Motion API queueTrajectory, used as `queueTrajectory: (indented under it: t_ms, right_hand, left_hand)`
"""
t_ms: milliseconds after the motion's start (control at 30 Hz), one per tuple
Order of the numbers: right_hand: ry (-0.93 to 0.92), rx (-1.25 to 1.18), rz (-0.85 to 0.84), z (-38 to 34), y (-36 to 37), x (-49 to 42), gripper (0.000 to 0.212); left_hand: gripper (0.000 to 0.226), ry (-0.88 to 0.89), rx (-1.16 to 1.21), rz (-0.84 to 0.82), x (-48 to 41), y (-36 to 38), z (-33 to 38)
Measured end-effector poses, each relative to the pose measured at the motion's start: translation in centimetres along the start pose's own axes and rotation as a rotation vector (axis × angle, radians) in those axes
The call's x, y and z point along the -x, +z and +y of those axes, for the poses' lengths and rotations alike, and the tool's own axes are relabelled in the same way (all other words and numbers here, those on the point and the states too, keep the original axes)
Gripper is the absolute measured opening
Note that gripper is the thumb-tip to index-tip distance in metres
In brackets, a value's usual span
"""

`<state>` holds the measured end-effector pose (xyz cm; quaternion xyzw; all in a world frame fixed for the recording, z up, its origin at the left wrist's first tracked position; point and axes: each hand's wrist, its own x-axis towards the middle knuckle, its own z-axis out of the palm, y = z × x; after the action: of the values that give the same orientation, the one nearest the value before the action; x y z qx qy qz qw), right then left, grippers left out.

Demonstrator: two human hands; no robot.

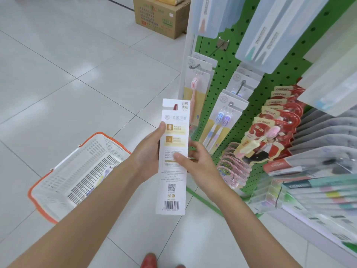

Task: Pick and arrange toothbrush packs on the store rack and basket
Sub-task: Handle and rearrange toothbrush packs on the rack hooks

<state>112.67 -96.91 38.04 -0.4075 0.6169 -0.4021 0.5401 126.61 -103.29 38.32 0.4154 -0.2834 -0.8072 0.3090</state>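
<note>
Holds a long white toothbrush pack (172, 177) upright in mid-air, printed back and barcode toward the camera. Pinches its left edge with the left hand (148, 149) — thumb (161, 126) flat on the face beside the yellow panel, fingers curled out of sight behind. Pinches the middle with the right hand (201, 163), thumb (178, 157) pressed on the small print, fingers folded behind the right edge. Holds it just in front of the green rack (218, 84), near the hanging packs (222, 120) but apart from them. Below the left forearm, on the tiled floor — a white basket (108, 137) with an orange rim.
</note>
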Motion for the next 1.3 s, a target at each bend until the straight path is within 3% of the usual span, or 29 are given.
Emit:
queueTrajectory:
  t_ms: [100,200,300,433,533,600,667,733,800,1000,1067,1200,1300]
  right_hand:
    - [0.031,0.096,-0.094,-0.1,-0.2,0.1,0.044]
    - [0.010,0.081,-0.130,-0.6,-0.2,0.1,0.040]
    - [-0.057,0.000,0.018,-1.5,0.0,-0.7,0.036]
    - [-0.215,0.126,0.277,-2.8,0.3,-1.0,0.041]
    - [-0.216,0.087,0.203,-3.3,0.8,-0.9,0.042]
    - [-0.182,0.067,0.221,-3.6,0.8,-0.8,0.049]
    - [-0.178,0.061,0.264,-3.9,0.0,-0.8,0.029]
    - [-0.192,0.064,0.291,-4.0,-1.0,-0.7,0.016]
    - [-0.241,0.094,0.308,-4.2,-1.6,-0.6,0.021]
    - [-0.334,0.130,0.315,-5.0,-2.0,-0.1,0.023]
    - [-0.388,0.255,0.362,-5.3,-2.6,0.3,0.021]
    - [-0.598,0.654,0.584,-6.3,-5.5,0.4,0.039]
    - [-0.613,0.960,0.636,-7.1,-7.9,-1.1,0.051]
  left_hand:
    - [0.056,-0.005,0.026,-0.015,0.0,-0.4,-0.4]
    - [0.054,-0.005,0.013,-0.046,0.3,-0.3,-0.5]
    - [0.051,0.046,-0.048,-0.055,0.4,-0.2,-0.7]
    - [0.044,0.130,-0.143,-0.073,0.8,0.1,-0.7]
    - [0.034,0.255,-0.256,-0.092,1.1,1.3,-0.9]
    - [0.041,0.323,-0.379,-0.075,1.6,2.3,-0.8]
    - [0.046,0.347,-0.433,-0.055,1.9,2.8,-0.6]
    - [0.036,0.396,-0.409,0.056,1.9,3.0,0.1]
    - [0.028,0.463,-0.414,0.166,1.5,3.1,1.0]
    - [0.018,0.557,-0.515,0.072,0.3,5.1,3.0]
    - [0.020,0.592,-0.519,0.112,-0.2,5.3,3.4]
    - [0.031,0.669,-0.539,0.244,-1.4,5.1,4.0]
    - [0.038,0.710,-0.626,0.297,-2.2,5.5,4.3]
